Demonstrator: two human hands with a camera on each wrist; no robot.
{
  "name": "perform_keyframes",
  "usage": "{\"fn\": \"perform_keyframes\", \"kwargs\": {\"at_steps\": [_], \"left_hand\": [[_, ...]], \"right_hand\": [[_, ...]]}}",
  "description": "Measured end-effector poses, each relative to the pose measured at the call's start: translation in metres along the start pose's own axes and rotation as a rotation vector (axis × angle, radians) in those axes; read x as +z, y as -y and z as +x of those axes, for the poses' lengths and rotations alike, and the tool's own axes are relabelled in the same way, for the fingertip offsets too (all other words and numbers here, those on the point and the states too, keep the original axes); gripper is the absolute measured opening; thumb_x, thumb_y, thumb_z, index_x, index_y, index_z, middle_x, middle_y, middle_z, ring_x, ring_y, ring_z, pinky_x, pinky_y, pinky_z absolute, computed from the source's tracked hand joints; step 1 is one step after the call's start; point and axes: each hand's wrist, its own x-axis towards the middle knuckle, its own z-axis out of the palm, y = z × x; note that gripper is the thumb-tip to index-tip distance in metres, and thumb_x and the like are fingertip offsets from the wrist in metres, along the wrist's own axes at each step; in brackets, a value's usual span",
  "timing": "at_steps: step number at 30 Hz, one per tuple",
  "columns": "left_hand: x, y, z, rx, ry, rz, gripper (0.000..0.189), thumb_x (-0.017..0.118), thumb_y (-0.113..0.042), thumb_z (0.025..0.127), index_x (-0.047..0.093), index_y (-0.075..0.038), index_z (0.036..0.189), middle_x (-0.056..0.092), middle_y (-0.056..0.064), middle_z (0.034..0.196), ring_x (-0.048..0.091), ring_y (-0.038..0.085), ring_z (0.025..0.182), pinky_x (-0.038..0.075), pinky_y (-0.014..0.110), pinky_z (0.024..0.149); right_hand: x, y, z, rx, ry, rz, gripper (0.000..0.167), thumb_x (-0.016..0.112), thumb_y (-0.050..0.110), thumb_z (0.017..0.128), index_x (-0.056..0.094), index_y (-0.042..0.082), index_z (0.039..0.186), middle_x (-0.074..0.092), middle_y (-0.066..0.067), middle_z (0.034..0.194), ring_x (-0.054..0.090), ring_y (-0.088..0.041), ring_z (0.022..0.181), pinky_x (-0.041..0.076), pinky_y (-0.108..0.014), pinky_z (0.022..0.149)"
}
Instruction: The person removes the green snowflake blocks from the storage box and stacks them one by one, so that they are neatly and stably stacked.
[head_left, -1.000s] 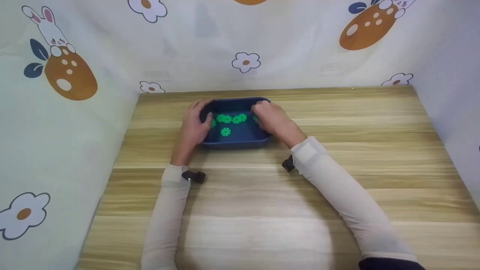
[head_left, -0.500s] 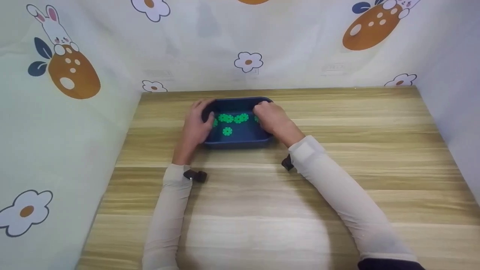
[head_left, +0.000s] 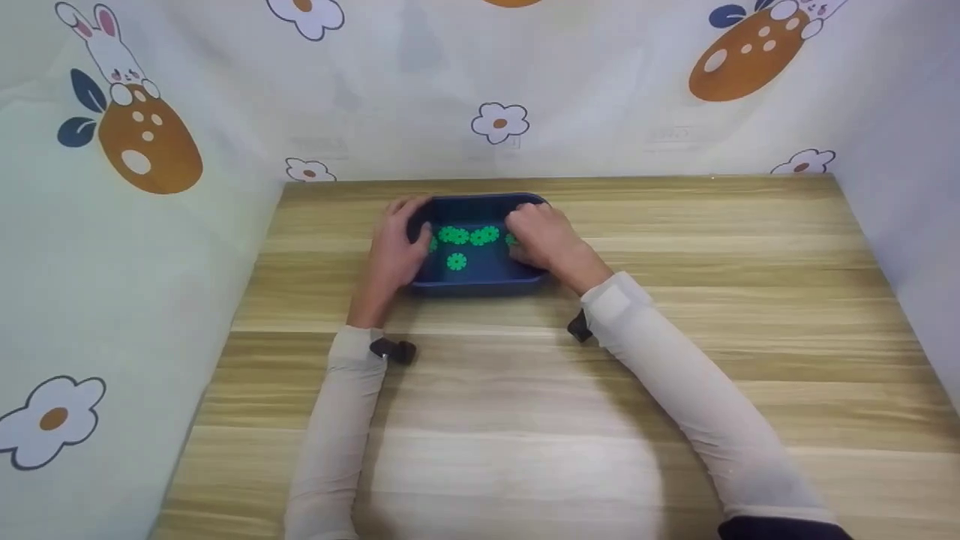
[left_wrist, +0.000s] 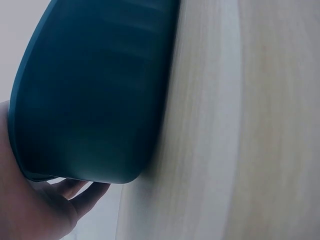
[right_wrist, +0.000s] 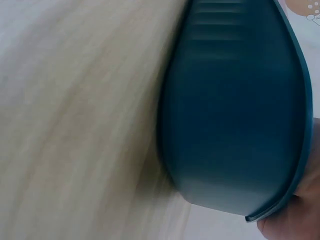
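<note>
A dark blue rectangular plastic box (head_left: 480, 288) stands upright on the table, with several green notched discs (head_left: 457, 262) inside. My left hand (head_left: 394, 251) grips its left wall, thumb inside and fingers outside; the left wrist view shows fingers (left_wrist: 85, 197) beyond the box wall (left_wrist: 95, 95). At the right wall my right hand (head_left: 551, 240) grips the rim with curled fingers. Part of a green disc (head_left: 511, 240) shows beside this hand, and I cannot tell whether it touches it. In the right wrist view, the hand (right_wrist: 295, 215) lies at the rim of the box (right_wrist: 230, 120).
The box sits near the back edge of a wood-grain table (head_left: 517, 420). Behind it hangs a pale cloth backdrop (head_left: 405, 90) printed with flowers and rabbits, and a similar one stands at the left. A plain pale wall (head_left: 900, 195) borders the right side.
The head view has shifted slightly. Both hands stay at the box's sides, and the discs lie as before. Slightly more of the right thumb shows inside the box.
</note>
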Motion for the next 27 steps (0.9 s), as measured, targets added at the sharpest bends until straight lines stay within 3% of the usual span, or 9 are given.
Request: {"fn": "perform_keyframes", "kwargs": {"at_steps": [6, 13, 19, 27], "left_hand": [[0.0, -0.002, 0.0, -0.02, 0.015, 0.013, 0.048, 0.064, -0.016, 0.106, 0.061, -0.015, 0.154, 0.056, 0.015, 0.155, 0.05, 0.033, 0.148, 0.038, 0.055, 0.128], [0.0, -0.003, 0.0, -0.02, 0.015, 0.024, 0.049, 0.064, -0.016, 0.105, 0.061, -0.015, 0.154, 0.057, 0.015, 0.154, 0.052, 0.033, 0.147, 0.04, 0.055, 0.127], [0.0, -0.003, 0.0, -0.021, 0.012, 0.049, 0.049, 0.064, -0.017, 0.106, 0.06, -0.016, 0.155, 0.056, 0.014, 0.155, 0.053, 0.032, 0.146, 0.04, 0.053, 0.127], [0.0, -0.007, -0.002, -0.017, 0.006, 0.088, 0.048, 0.062, -0.017, 0.107, 0.06, -0.016, 0.155, 0.056, 0.012, 0.154, 0.054, 0.031, 0.145, 0.043, 0.051, 0.125]], "right_hand": [[0.0, -0.007, 0.001, -0.04, -0.005, 0.077, 0.021, 0.076, 0.018, 0.095, 0.078, -0.001, 0.104, 0.071, -0.018, 0.095, 0.06, -0.032, 0.083, 0.055, -0.045, 0.071], [0.0, -0.017, -0.002, -0.127, -0.052, 0.283, 0.037, 0.075, 0.02, 0.097, 0.076, -0.003, 0.126, 0.074, -0.019, 0.118, 0.066, -0.03, 0.102, 0.061, -0.045, 0.092], [0.001, -0.022, -0.007, -0.167, -0.1, 0.456, 0.039, 0.077, 0.017, 0.096, 0.075, -0.002, 0.13, 0.071, -0.018, 0.121, 0.073, -0.028, 0.102, 0.065, -0.041, 0.093], [0.004, -0.024, -0.018, -0.233, -0.242, 0.598, 0.037, 0.077, 0.012, 0.096, 0.074, 0.001, 0.131, 0.071, -0.014, 0.122, 0.073, -0.025, 0.106, 0.064, -0.039, 0.096]]}}
